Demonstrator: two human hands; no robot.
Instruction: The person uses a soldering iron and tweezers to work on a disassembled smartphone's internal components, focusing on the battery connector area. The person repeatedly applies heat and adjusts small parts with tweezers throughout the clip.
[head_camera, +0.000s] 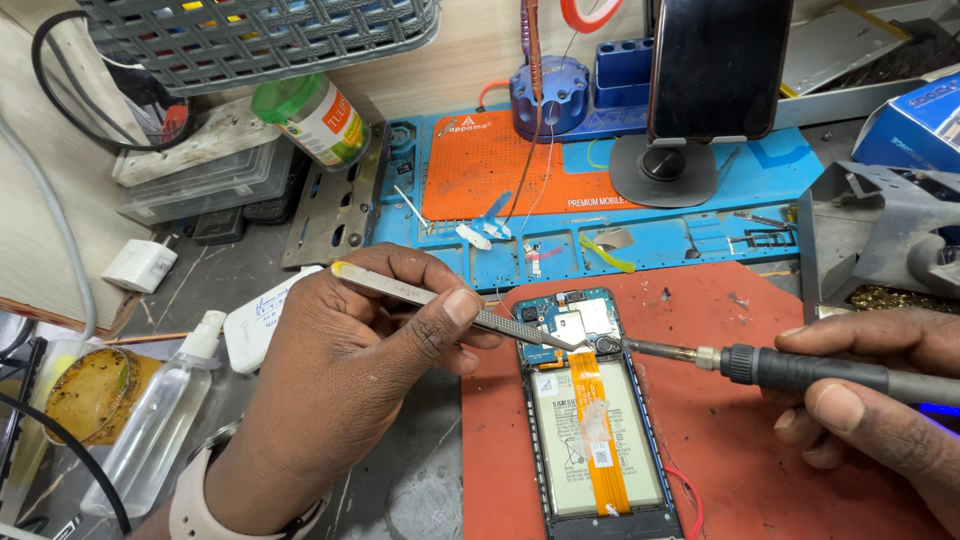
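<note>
right hand (880, 400): the picture's right edge cuts it off, so you see only fingers and part of the palm
soldering iron (790, 370): your fingers cover the rear of the handle, which runs out of the picture
left hand (340, 390): your wrist and forearm leave at the bottom edge
opened phone (595, 420): its lower end is cut by the bottom edge; board parts are too small to tell apart
tweezers (450, 300): you cannot tell whether the tips grip anything
grey basket (260, 35): the top edge cuts it, contents unclear
</note>
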